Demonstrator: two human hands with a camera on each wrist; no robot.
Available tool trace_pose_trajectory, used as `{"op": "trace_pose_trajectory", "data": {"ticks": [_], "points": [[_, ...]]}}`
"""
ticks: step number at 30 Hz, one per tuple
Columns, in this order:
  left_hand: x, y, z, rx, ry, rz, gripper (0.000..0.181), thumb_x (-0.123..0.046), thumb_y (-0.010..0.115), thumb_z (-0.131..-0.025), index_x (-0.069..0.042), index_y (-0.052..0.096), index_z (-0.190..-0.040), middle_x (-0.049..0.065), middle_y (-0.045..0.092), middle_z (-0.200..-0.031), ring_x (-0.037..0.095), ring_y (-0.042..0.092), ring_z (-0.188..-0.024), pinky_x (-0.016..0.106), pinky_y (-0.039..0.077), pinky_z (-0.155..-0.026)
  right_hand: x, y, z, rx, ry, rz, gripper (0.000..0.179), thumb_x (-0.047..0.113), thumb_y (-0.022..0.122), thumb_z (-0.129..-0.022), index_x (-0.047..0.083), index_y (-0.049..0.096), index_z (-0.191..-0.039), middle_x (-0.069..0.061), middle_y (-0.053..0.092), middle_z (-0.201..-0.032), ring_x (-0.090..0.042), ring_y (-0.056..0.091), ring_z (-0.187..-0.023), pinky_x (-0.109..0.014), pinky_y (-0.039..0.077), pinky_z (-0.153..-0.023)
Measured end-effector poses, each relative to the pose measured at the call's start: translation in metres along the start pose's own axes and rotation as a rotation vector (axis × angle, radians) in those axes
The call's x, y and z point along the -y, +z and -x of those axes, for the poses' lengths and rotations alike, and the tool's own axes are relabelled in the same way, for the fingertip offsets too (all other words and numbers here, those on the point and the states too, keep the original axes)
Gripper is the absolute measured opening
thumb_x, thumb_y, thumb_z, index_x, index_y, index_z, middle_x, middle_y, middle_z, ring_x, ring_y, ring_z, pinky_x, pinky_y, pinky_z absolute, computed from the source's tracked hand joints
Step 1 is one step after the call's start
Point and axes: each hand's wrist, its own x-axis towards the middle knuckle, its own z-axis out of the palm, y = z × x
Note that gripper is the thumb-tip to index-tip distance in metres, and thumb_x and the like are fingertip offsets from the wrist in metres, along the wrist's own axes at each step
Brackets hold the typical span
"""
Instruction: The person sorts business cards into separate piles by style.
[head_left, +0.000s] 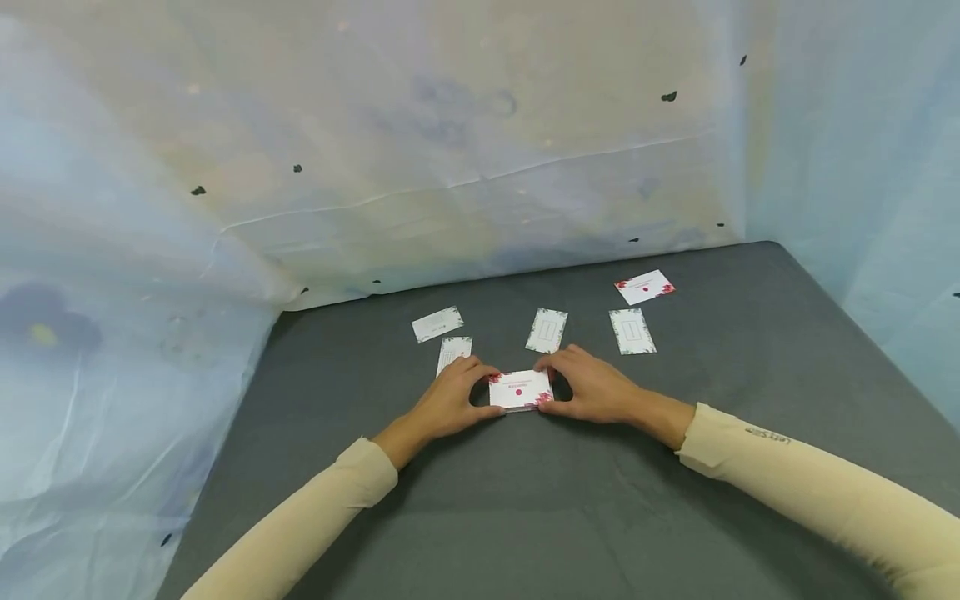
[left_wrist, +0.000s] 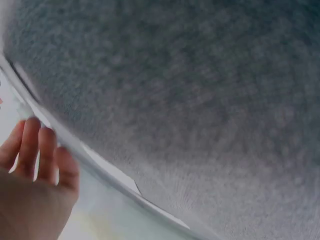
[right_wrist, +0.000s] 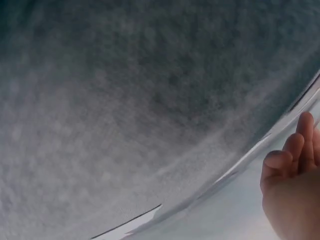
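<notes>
Sleeves (head_left: pixel 795 475) nearest; L fingers (head_left: pixel 478 370), R fingers (head_left: pixel 558 360) pinch card stack (head_left: pixel 521 388), grip seen head cam only.

A white card stack (head_left: pixel 519 389) — red-flowered — is held at both ends

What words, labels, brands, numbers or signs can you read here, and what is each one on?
"Left…": dark lettering on the right sleeve seems to begin this way; the rest is unclear.
Pink lettering on the card stack: too small to read.
Pink lettering on the far red-flowered card: too small.
Dark lettering on the upper-left leaf-bordered card and the partly covered card below it: too small.
No brand or number is legible.
</notes>
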Motion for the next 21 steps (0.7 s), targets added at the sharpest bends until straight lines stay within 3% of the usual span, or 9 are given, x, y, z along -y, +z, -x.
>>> {"op": "trace_pose_trajectory", "data": {"ticks": [21], "points": [[-0.0019,0.0040,0.0023,0.030,-0.073,0.084,0.057,-0.044,0.083,-0.079,-0.019,0.065,-0.127,-0.005,0.053,-0.099,0.010,0.047,-0.093,0.032,0.044,-0.084,-0.0017,0.0026,0.0011,0.017,0.021,-0.009,0.049,0.047,0.077,-0.082,0.022,0.062,-0.122,0.007,0.057,-0.102,-0.010,0.048,-0.100,-0.034,0.045,-0.089]]}}
